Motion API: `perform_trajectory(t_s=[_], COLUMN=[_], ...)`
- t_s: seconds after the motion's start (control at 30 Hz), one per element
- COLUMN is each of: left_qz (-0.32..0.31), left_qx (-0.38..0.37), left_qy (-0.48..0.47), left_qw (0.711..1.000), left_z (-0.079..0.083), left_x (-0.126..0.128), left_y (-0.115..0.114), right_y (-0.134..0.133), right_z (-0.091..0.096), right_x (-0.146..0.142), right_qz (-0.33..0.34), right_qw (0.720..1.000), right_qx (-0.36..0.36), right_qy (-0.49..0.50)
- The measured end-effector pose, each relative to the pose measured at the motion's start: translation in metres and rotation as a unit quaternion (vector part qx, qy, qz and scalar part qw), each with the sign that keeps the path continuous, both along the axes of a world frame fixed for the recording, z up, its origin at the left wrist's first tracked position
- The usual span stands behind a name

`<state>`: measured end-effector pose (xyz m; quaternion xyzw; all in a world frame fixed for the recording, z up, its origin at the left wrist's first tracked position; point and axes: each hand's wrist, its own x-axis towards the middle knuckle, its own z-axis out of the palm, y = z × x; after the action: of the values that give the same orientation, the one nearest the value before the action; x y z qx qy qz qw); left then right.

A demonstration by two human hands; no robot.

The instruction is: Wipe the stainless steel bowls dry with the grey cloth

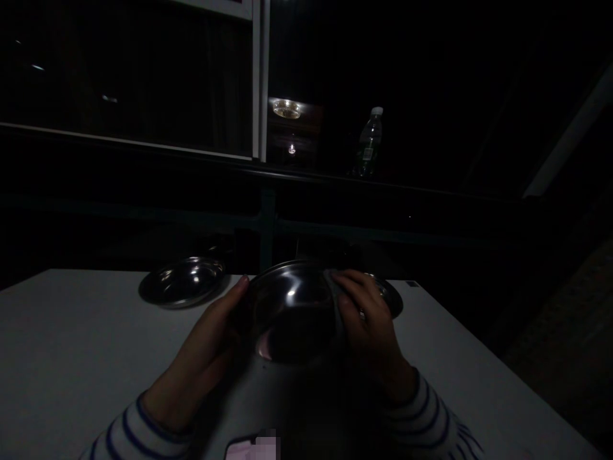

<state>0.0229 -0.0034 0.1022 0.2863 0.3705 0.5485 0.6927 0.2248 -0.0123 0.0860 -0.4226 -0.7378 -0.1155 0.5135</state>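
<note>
The scene is dim. A shiny steel bowl (292, 313) is tilted up off the white table (71, 345), its inside facing me. My left hand (211, 348) grips its left rim, thumb up along the edge. My right hand (366, 326) is closed on the right rim, fingers curled over the top edge. Both sleeves are white with dark stripes. A second steel bowl (182, 281) rests flat on the table behind and to the left. Behind my right hand, part of another steel dish (390, 295) shows.
A plastic water bottle (370, 142) stands on a dark ledge beyond the table. Dark windows with a white frame (261, 83) fill the background and reflect a lamp. The table's right edge (479, 354) drops into darkness. A pale object (249, 447) lies at the bottom edge.
</note>
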Motion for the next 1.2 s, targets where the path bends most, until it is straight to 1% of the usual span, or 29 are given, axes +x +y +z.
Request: perform_trajectory(t_s=[0.17, 0.27, 0.33, 0.4, 0.47, 0.53, 0.6, 0.7, 0.77, 0.8, 0.87, 0.93, 0.97, 1.0, 1.07, 1.13, 1.2], left_qz=[-0.014, -0.002, -0.006, -0.025, -0.048, -0.06, -0.057, -0.026, -0.024, -0.034, -0.059, -0.061, -0.06, -0.057, -0.051, -0.039, -0.035], left_qx=[0.001, 0.001, 0.004, 0.016, 0.031, 0.034, 0.03, 0.025, 0.022, 0.021, 0.023, 0.029, 0.023, 0.015, 0.0, -0.003, -0.001], left_qy=[-0.06, -0.053, -0.031, -0.006, 0.015, 0.02, 0.013, -0.01, -0.017, -0.015, -0.007, -0.004, -0.003, -0.001, -0.004, -0.016, -0.033], left_qw=[0.998, 0.999, 0.999, 1.0, 0.998, 0.997, 0.998, 0.999, 0.999, 0.999, 0.998, 0.998, 0.998, 0.998, 0.999, 0.999, 0.999], left_z=[0.001, 0.0, -0.002, -0.005, -0.01, -0.013, -0.014, -0.015, -0.016, -0.017, -0.018, -0.019, -0.018, -0.018, -0.016, -0.014, -0.011], left_x=[-0.003, -0.003, -0.001, 0.004, 0.008, 0.01, 0.009, 0.008, 0.008, 0.009, 0.011, 0.012, 0.012, 0.011, 0.008, 0.005, 0.003], left_y=[0.003, 0.003, 0.001, -0.001, -0.003, -0.003, -0.001, 0.002, 0.002, 0.001, -0.001, -0.003, -0.003, -0.002, -0.001, 0.001, 0.002], right_y=[0.002, 0.003, 0.001, -0.004, -0.009, -0.01, -0.008, -0.002, -0.002, -0.004, -0.01, -0.014, -0.014, -0.013, -0.007, 0.0, 0.004], right_z=[-0.001, -0.001, 0.0, 0.001, 0.0, -0.001, -0.002, -0.001, 0.0, 0.001, 0.001, 0.0, -0.001, -0.001, -0.001, 0.001, 0.005], right_x=[0.008, 0.005, 0.0, -0.009, -0.019, -0.023, -0.018, -0.006, -0.005, -0.009, -0.019, -0.027, -0.027, -0.025, -0.014, 0.003, 0.018], right_qz=[0.018, 0.012, -0.003, -0.013, -0.011, 0.001, 0.014, 0.02, 0.01, 0.002, -0.009, 0.002, 0.012, 0.021, 0.03, 0.039, 0.066], right_qw=[0.999, 0.999, 0.999, 0.997, 0.989, 0.98, 0.98, 0.991, 0.992, 0.991, 0.982, 0.974, 0.973, 0.975, 0.985, 0.994, 0.997], right_qx=[0.006, 0.01, 0.028, 0.06, 0.096, 0.111, 0.105, 0.088, 0.088, 0.094, 0.102, 0.09, 0.088, 0.087, 0.083, 0.05, 0.016], right_qy=[0.04, 0.046, 0.017, -0.043, -0.112, -0.166, -0.171, -0.101, -0.086, -0.099, -0.156, -0.209, -0.214, -0.205, -0.149, -0.085, -0.049])
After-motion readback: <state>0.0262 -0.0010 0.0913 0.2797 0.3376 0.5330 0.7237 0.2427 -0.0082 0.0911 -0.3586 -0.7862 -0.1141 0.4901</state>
